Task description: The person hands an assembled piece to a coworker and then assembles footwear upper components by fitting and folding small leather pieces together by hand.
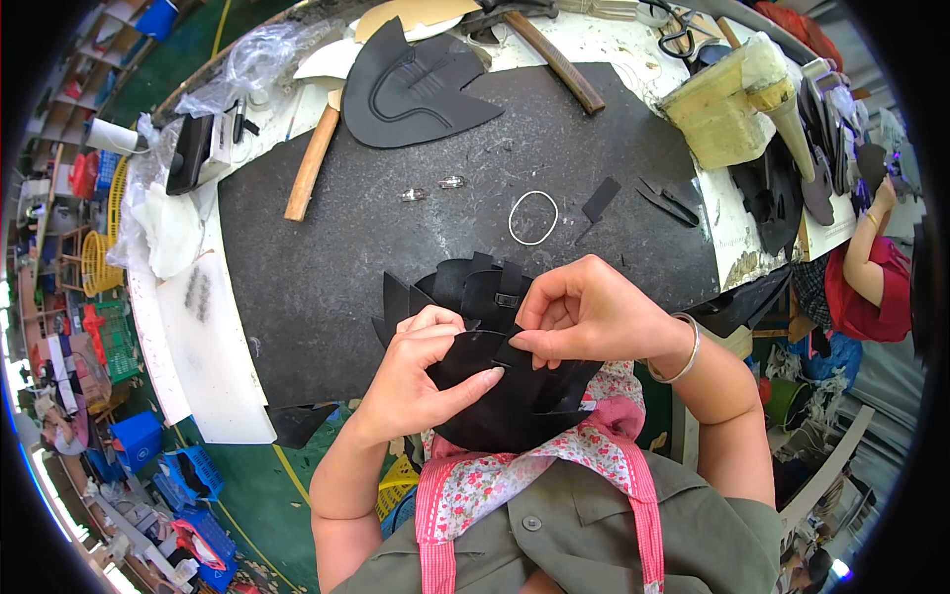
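Buckled black leather piece (510, 421) at the near edge of the table (730, 230), grip of the left hand (411, 384) pinching its left side, grip of the right hand (592, 315) pinching its middle, white rubber band (534, 244) beyond, black tweezers (677, 206) farther right

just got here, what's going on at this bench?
A person is working barehanded on black leather-like pieces. The left hand grips a curved black panel; the right hand pinches at what looks like a narrow black strap, just below a small buckle. The work is held at the near edge of the dark mat. Tweezers and a thin white loop lie on the mat, out of the hands.
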Demonstrator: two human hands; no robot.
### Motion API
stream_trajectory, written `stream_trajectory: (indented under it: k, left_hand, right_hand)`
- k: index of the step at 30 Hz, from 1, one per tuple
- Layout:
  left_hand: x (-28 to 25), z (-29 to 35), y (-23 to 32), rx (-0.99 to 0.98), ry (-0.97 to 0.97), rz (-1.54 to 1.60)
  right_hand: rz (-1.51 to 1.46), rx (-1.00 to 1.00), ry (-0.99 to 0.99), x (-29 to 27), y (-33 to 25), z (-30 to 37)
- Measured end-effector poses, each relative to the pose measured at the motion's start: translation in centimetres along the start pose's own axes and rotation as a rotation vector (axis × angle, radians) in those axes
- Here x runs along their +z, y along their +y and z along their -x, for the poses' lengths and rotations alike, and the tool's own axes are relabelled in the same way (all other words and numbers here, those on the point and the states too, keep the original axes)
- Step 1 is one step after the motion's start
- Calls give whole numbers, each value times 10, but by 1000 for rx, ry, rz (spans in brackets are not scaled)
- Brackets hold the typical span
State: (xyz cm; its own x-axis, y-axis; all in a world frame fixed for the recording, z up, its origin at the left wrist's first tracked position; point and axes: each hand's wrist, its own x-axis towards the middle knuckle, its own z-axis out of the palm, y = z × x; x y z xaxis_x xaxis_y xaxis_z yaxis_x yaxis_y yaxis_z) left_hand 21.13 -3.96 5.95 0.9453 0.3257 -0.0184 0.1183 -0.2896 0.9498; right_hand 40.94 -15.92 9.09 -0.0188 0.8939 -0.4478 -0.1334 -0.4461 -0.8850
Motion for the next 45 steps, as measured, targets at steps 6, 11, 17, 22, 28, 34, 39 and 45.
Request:
stream_trajectory:
  k: [6, 11, 17, 22, 28, 34, 39, 45]
  left_hand:
    - [-1, -1, 2, 7, -4, -39]
    - [3, -9, 19, -149, 205, 148]
    - [13, -16, 6, 67, 494, -161]
    - [22, -25, -11, 8, 687, -230]
    - [19, -27, -31, -300, 623, -361]
    - [15, -16, -28, -141, 732, -65]
    - [21, -1, -1, 244, 619, -416]
    - [36, 9, 0, 467, 491, -414]
  right_hand:
    - [25, 29, -16, -2, 0, -2]
    - [45, 79, -67, -5, -2, -7]
    - [97, -84, -85, -10, -8, -30]
    - [479, -175, 113, -21, -10, -82]
    - [1356, -730, 538, -30, 24, -142]
    - [1441, -690, 531, -29, 11, -125]
    - [52, -296, 99, 8, -8, -37]
    - [-498, -42, -43, 32, 34, 6]
